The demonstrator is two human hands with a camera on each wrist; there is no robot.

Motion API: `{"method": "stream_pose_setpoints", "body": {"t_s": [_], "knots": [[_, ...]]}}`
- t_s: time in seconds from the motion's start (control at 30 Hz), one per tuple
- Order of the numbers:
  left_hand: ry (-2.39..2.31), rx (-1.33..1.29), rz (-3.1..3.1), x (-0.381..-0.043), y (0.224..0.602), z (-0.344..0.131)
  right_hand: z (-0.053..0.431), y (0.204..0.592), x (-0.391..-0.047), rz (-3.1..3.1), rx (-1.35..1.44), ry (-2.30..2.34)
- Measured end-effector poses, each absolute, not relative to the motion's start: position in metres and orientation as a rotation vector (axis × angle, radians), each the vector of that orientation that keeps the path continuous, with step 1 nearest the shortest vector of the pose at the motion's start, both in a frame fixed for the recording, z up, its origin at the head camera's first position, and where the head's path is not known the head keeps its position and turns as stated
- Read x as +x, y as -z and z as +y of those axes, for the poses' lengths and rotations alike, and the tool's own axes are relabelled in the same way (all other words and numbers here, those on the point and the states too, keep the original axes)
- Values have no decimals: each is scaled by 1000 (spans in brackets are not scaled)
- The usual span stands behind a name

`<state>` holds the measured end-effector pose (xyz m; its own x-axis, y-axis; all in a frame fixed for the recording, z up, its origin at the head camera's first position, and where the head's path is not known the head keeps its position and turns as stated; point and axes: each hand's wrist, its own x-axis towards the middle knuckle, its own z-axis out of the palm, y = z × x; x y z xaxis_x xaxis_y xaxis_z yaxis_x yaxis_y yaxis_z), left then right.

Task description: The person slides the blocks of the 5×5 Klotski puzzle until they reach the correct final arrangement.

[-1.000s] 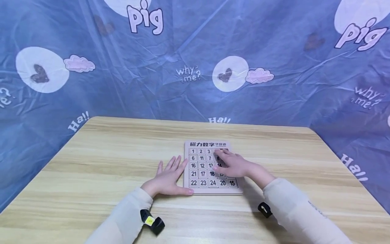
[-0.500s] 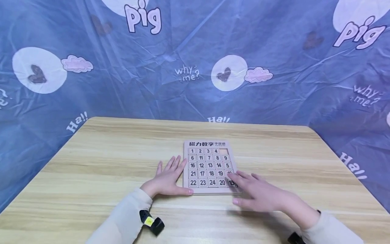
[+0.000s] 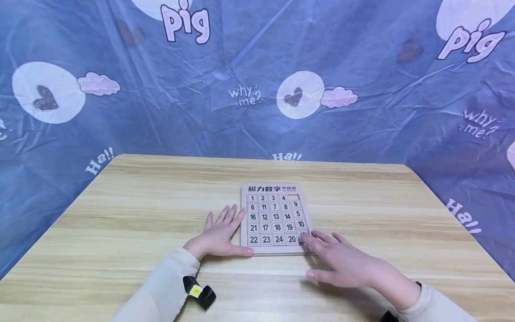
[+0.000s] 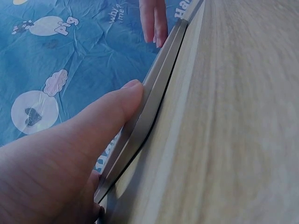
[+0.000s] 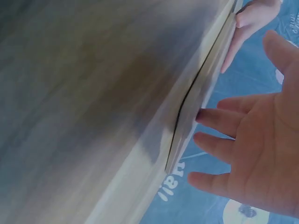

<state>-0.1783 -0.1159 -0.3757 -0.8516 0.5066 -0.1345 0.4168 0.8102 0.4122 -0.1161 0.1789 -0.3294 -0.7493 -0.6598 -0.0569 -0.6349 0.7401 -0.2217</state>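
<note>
A flat sliding number puzzle (image 3: pixel 277 250) lies on the table, with numbered square tiles under a strip of printed characters. My left hand (image 3: pixel 217 237) is spread at its left side, fingertips by the left edge, thumb on the lower left corner. In the left wrist view, the thumb (image 4: pixel 112 102) rests against the frame's edge. My right hand (image 3: pixel 348 264) reaches in from the lower right with fingers extended; its index fingertip touches the bottom right tile and mostly hides its number. Above it stand tiles 10 (image 3: pixel 301 224), 5 and 9, with a narrow gap at the top right.
The puzzle rests on a wood-grain table (image 3: pixel 161 192). Behind the table hangs a blue printed cloth (image 3: pixel 181 116). Black wrist devices sit at both cuffs, the left one (image 3: pixel 199 293) with a yellow label.
My right hand came down from the puzzle's upper right to its lower right tile. In the last half second the right column slid upward, narrowing the top right gap. My left hand stayed put.
</note>
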Motion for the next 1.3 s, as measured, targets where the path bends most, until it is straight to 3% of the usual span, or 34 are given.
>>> {"method": "stream_pose_setpoints", "body": {"t_s": [0.5, 0.9, 1.3], "knots": [[-560, 711, 2754, -178, 375, -115, 174, 333, -130, 2822, -976, 314], [-549, 727, 2767, -178, 376, -116, 106, 335, -118, 2661, -1369, 117], [-561, 743, 2776, -179, 377, -117, 88, 339, -121, 2665, -1413, 17]]}}
